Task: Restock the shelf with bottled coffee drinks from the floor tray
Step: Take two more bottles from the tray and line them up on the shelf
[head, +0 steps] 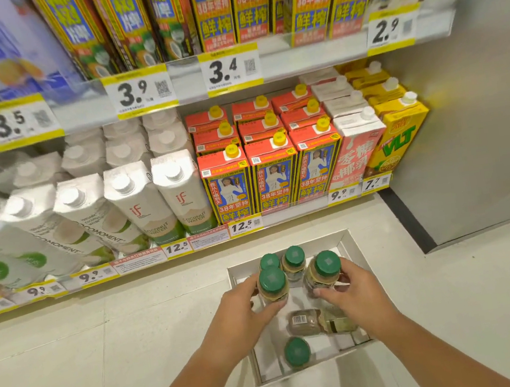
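Note:
A white cardboard tray lies on the floor below the shelf. Several green-capped coffee bottles are in it. My left hand is wrapped around an upright bottle at the tray's left. My right hand grips another upright bottle on the right. Two more bottles stand behind them. One bottle lies on its side under my right hand, and one stands near the tray's front edge.
The bottom shelf holds white coconut water cartons, red and blue cartons, a pink carton and a yellow VLT carton. An upper shelf carries more cartons. A grey wall stands on the right. Pale floor tiles surround the tray.

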`<control>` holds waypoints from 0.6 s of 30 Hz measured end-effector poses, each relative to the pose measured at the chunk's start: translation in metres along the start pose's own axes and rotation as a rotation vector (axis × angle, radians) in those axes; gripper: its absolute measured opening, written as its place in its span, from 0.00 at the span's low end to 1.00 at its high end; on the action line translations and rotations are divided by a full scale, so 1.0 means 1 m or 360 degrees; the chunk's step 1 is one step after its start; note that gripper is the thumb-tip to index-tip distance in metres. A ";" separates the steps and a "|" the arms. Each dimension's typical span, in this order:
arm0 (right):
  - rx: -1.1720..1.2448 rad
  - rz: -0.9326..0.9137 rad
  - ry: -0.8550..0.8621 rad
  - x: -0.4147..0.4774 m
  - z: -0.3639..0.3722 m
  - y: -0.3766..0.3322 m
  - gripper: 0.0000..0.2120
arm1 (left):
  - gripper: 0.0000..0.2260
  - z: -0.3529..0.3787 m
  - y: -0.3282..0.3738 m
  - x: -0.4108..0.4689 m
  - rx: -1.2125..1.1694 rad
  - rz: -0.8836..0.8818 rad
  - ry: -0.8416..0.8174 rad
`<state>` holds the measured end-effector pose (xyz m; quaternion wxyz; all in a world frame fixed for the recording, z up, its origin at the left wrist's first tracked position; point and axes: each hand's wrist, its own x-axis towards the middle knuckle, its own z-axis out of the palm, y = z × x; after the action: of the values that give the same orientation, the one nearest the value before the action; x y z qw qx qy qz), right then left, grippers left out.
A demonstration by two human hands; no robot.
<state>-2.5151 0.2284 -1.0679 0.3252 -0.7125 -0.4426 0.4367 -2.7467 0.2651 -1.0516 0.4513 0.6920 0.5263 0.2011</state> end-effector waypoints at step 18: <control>0.0005 -0.0541 0.0299 -0.038 -0.117 -0.214 0.19 | 0.13 -0.119 0.201 0.032 -0.0540 0.0434 0.0211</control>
<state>-2.4914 0.2692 -0.8255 0.4352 -0.6645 -0.5237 0.3078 -2.7149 0.3358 -0.8285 0.4943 0.6563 0.4150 0.3909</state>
